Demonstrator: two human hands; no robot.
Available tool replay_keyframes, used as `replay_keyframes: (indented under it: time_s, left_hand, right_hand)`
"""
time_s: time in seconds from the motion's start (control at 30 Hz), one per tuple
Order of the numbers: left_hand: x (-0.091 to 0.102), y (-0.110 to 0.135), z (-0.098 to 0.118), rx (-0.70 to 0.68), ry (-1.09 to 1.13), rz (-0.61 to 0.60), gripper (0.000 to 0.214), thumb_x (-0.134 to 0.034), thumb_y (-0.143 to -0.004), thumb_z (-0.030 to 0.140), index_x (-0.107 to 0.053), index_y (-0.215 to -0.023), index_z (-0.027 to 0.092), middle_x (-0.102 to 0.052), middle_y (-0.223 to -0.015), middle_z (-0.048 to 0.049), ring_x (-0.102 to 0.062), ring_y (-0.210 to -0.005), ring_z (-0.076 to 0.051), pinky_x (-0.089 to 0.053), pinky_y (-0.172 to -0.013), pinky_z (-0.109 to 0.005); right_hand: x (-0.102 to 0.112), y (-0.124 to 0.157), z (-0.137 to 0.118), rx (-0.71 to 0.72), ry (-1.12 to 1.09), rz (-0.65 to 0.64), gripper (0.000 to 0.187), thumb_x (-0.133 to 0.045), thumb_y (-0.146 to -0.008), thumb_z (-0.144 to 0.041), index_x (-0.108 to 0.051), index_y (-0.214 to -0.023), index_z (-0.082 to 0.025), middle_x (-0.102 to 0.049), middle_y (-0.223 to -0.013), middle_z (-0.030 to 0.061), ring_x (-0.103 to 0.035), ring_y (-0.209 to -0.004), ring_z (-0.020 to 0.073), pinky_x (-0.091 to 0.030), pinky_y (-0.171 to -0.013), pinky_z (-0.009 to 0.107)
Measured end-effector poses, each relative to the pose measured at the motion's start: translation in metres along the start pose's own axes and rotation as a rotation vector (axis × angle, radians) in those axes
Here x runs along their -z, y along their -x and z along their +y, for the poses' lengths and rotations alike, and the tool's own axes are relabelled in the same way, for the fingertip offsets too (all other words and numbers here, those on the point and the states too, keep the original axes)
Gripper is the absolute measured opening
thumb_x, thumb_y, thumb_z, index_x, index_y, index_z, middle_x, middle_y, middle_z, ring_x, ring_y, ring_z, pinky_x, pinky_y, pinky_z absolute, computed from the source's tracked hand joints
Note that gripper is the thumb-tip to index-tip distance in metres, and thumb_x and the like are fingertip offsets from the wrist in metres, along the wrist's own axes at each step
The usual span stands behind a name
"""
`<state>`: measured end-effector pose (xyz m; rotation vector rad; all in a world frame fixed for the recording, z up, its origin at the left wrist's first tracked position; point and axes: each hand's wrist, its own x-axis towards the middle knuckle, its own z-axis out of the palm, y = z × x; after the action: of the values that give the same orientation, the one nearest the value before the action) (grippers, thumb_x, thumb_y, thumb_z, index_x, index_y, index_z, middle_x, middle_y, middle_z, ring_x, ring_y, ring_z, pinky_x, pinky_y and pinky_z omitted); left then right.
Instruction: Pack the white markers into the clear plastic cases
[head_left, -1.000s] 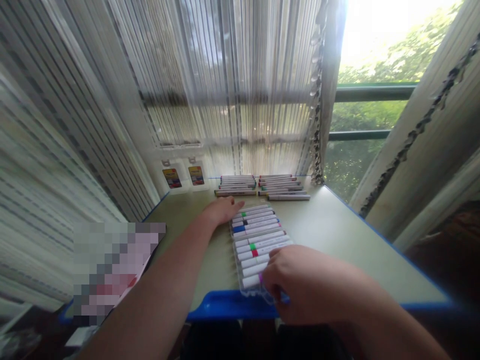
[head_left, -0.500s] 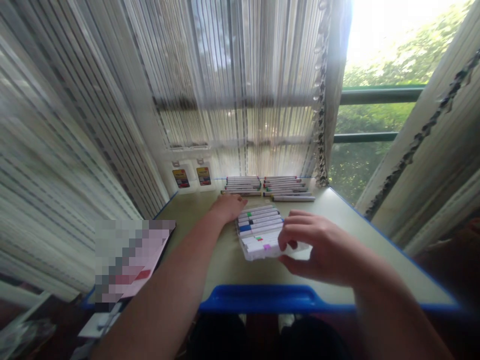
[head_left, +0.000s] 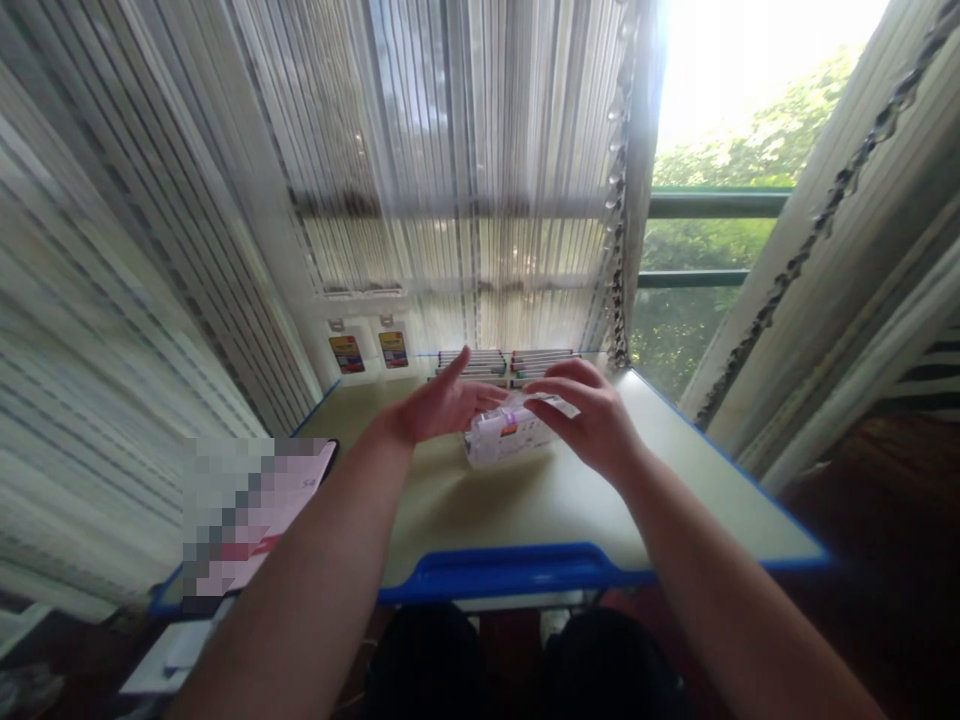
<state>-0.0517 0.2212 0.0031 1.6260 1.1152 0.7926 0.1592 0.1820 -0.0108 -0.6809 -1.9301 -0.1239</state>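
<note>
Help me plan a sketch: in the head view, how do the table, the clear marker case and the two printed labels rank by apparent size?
1. Table
2. Marker case
3. Left label and right label: too alike to rank.

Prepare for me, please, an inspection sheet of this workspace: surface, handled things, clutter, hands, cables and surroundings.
Surface: pale tabletop, blue front ledge
Handled things: plastic marker case, tilted, between the hands; markers in two groups behind it
Clutter: two labelled clear cases upright at back left; partly blurred pink object at left
Hands: left hand open, thumb raised; right hand at the case's upper edge, grip unclear
Cables: nothing clearly seen
Surroundings: striped curtains, window, green bars
</note>
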Motion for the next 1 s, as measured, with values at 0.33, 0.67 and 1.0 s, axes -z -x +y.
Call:
replay_keyframes:
  time_s: [0.33, 0.67, 1.0]
  left_hand:
    - [0.003, 0.004, 0.002, 0.038, 0.287, -0.271, 0.04, -0.069, -0.068, 0.038, -0.065, -0.103, 0.018, -0.069, -0.098, -0.0107, -0.062, -0.1, -0.025, -0.049, -0.084, -0.036]
    - [0.013, -0.012, -0.016, 0.002, 0.435, -0.316, 0.038, -0.058, -0.077, 0.03, -0.059, -0.111, 0.013, -0.067, -0.106, -0.011, -0.061, -0.101, -0.021, -0.045, -0.089, -0.033]
    - [0.012, -0.017, -0.017, 0.061, 0.459, -0.169, 0.025, -0.05, -0.078, 0.021, -0.062, -0.098, 0.012, -0.068, -0.092, -0.0079, -0.062, -0.078, -0.015, -0.049, -0.075, -0.028]
  right_hand:
    - [-0.02, 0.001, 0.023, -0.051, 0.059, -0.038, 0.031, -0.052, -0.088, -0.026, -0.061, -0.117, -0.031, -0.061, -0.114, 0.0049, -0.052, -0.108, 0.0204, -0.042, -0.096, 0.044]
    - [-0.04, 0.004, 0.039, -0.102, -0.049, -0.01, 0.03, -0.053, -0.086, -0.022, -0.063, -0.114, -0.026, -0.053, -0.131, 0.0086, -0.051, -0.12, 0.0211, -0.044, -0.098, 0.043]
    - [-0.054, 0.014, 0.058, -0.142, 0.037, -0.04, 0.028, -0.053, -0.086, -0.03, -0.066, -0.111, -0.025, -0.055, -0.128, 0.0105, -0.046, -0.123, 0.0253, -0.04, -0.101, 0.049]
